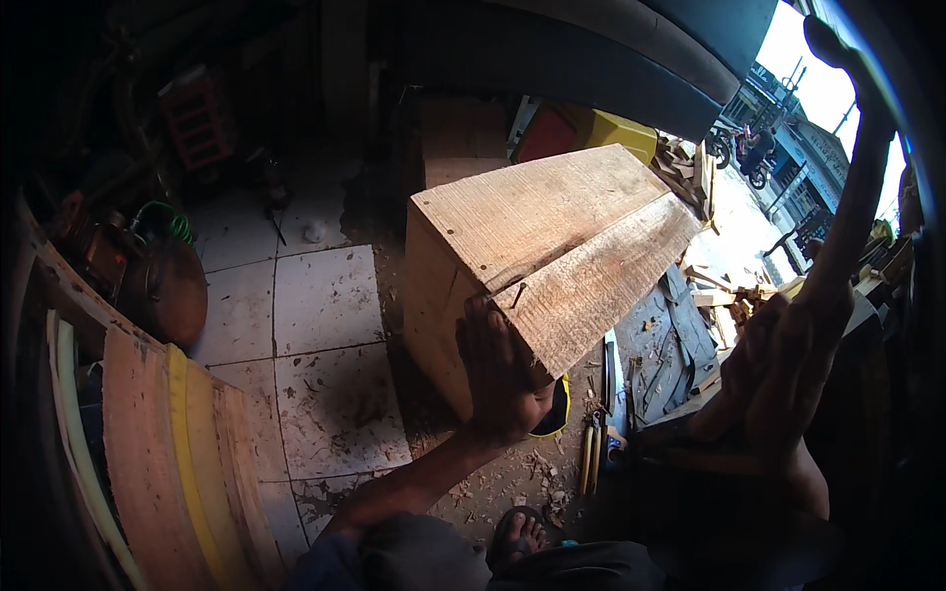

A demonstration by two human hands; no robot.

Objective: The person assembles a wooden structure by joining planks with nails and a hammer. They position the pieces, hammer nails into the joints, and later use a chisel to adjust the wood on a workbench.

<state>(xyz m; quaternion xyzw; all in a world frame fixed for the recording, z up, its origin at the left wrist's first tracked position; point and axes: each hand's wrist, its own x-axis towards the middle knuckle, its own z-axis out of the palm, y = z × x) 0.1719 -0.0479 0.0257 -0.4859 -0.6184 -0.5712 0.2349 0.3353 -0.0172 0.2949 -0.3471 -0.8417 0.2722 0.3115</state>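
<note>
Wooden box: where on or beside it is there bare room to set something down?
Bare: the wider top board, between its dark spots and the narrower board; the smudged tile left of the box. Crowded: the narrower board's near end, with nail and left hand.

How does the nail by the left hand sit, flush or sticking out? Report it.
Sticking out: the nail shows its shaft above the board, near the left hand; its tip is hidden.

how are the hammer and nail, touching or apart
Apart. The head view shows the hammer up at upper right, a wide gap from the nail in the box.
</note>
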